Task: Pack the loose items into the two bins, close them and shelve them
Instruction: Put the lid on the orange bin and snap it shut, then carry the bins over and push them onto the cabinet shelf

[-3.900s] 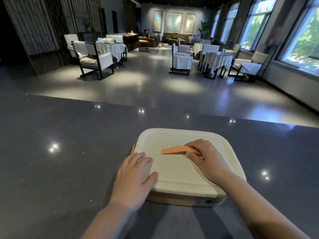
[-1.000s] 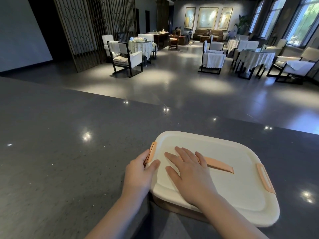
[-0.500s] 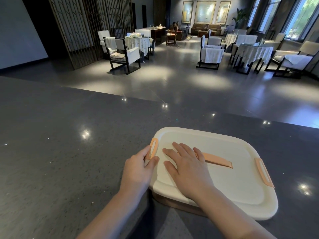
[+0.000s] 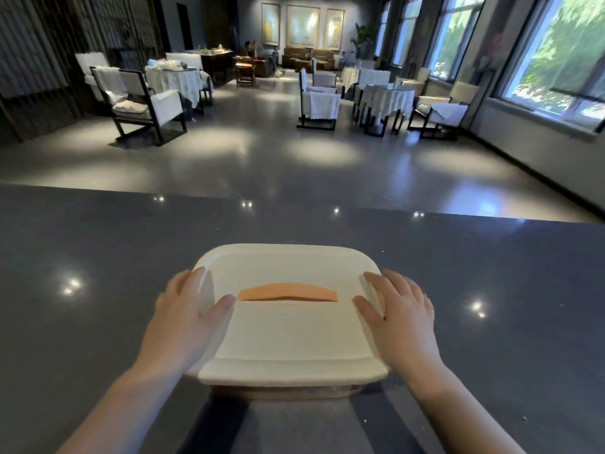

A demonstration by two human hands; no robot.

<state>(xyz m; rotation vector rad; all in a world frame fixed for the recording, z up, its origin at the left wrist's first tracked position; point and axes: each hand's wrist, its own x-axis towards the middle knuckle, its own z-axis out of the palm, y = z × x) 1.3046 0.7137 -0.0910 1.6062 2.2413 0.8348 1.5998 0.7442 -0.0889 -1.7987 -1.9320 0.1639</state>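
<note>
**One bin lidded, shelving still to go**

Our left hand point(image 4: 183, 317) and right hand point(image 4: 401, 317) press flat, grip spread, on either end of the bin point(image 4: 289, 322)'s lid, mid-tabletop point(image 4: 98, 322). Latches hidden; second bin and shelf aren't visible.

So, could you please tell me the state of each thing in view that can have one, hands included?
Bin: on the counter, lid on.
Lid: seated flat on the bin.
Orange handle: lying flat on the lid.
Left hand: fingers straight, on the lid's left edge.
Right hand: fingers straight, on the lid's right edge.
Side clips: hidden under the hands.
</note>
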